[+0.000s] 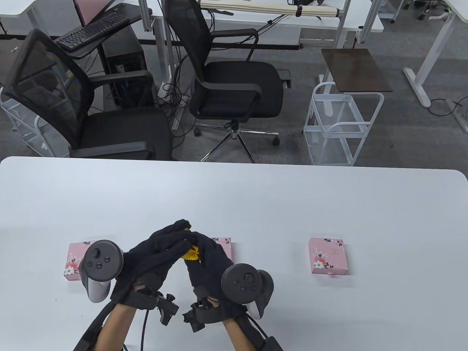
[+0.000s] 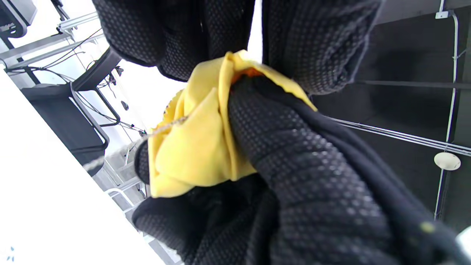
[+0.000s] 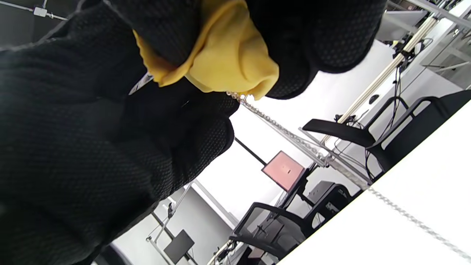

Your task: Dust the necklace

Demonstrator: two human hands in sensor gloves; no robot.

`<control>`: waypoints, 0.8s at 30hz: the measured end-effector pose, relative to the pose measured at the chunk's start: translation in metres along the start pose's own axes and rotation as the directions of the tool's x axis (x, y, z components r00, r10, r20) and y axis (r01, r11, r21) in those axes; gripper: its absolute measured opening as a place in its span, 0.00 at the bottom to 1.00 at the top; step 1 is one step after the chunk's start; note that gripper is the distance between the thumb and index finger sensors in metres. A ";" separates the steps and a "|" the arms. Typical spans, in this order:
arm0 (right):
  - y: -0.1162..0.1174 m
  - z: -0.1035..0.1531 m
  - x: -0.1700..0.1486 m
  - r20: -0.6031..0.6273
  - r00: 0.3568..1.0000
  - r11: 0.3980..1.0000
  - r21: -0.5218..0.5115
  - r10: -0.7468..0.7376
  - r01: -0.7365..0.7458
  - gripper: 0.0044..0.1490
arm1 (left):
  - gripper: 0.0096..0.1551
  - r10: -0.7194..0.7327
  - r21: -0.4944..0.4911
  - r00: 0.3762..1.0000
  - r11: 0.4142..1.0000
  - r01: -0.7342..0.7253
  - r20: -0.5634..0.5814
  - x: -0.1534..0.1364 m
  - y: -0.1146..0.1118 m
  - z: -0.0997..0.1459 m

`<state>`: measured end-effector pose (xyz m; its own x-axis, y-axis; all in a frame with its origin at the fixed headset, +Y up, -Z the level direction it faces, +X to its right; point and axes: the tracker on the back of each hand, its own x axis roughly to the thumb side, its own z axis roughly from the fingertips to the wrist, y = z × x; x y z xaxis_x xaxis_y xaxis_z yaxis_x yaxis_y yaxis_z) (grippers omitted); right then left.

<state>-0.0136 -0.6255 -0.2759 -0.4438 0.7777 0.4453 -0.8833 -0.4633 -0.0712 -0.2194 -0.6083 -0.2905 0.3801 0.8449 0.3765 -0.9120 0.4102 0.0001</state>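
Left hand [image 1: 161, 248]: I see its grip curled on the cloth [image 1: 192, 253].
Right hand [image 1: 208, 256]: grip pinching the same cloth.
Necklace [image 3: 279, 127]: chain hangs from the cloth to the tabletop [image 1: 256, 204].

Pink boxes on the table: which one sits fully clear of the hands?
The right-hand pink box, alone on the bare table. The other two are each partly hidden behind a hand or tracker.

The necklace chain [image 3: 279, 127] vanishes into the bunched yellow cloth [image 3: 228, 55]; gloved fingers [image 3: 312, 40] hide the cloth's 12 o'clock part.
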 end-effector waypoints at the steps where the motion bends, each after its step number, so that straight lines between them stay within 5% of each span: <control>1: 0.000 0.000 0.000 0.004 1.000 1.000 0.002 0.007 -0.007 0.25 | 0.18 -0.004 0.007 1.000 1.000 0.004 0.003 0.000 0.000 0.000; 24: -0.006 0.000 0.001 0.040 0.999 1.000 -0.008 0.020 -0.020 0.25 | 0.18 -0.051 0.090 0.994 0.995 0.042 0.097 0.017 0.004 0.008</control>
<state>-0.0086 -0.6215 -0.2749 -0.4548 0.7507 0.4791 -0.8757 -0.4748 -0.0874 -0.2179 -0.5954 -0.2767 0.4091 0.7857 0.4641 -0.9054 0.4126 0.0995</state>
